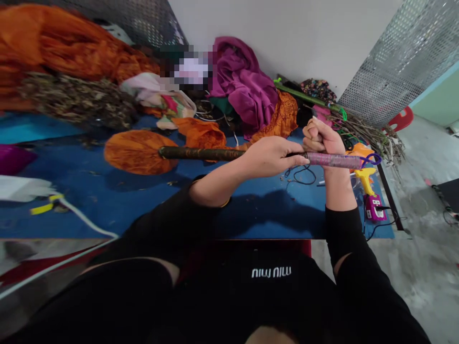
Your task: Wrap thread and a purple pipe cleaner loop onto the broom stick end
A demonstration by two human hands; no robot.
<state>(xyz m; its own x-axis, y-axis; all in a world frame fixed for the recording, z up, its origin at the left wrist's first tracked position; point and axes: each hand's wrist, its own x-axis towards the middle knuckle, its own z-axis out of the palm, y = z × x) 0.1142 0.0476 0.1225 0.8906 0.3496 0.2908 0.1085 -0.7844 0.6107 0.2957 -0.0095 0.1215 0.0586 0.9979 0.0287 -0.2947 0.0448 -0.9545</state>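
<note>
A long stick (204,154) lies nearly level across my view, above the blue table. At its left end is a round orange cloth-covered head (138,152); its right part is wound with a pinkish wrap (333,160) and ends in a purple cord loop (373,159). My left hand (274,155) is closed round the stick, just left of the wrap. Just beyond the stick, my right hand (321,138) is curled with fingers pressed together. What it pinches, if anything, is hidden. Below the stick a thin black cord (303,176) lies in loose curls.
Orange cloth (71,43), dried plant stems (79,100) and purple cloth (247,86) are heaped along the back of the blue table (261,215). To the right are a yellow glue gun (366,179), a purple power socket (375,208) and thin twigs (376,131). A white cable (86,220) crosses the front left edge.
</note>
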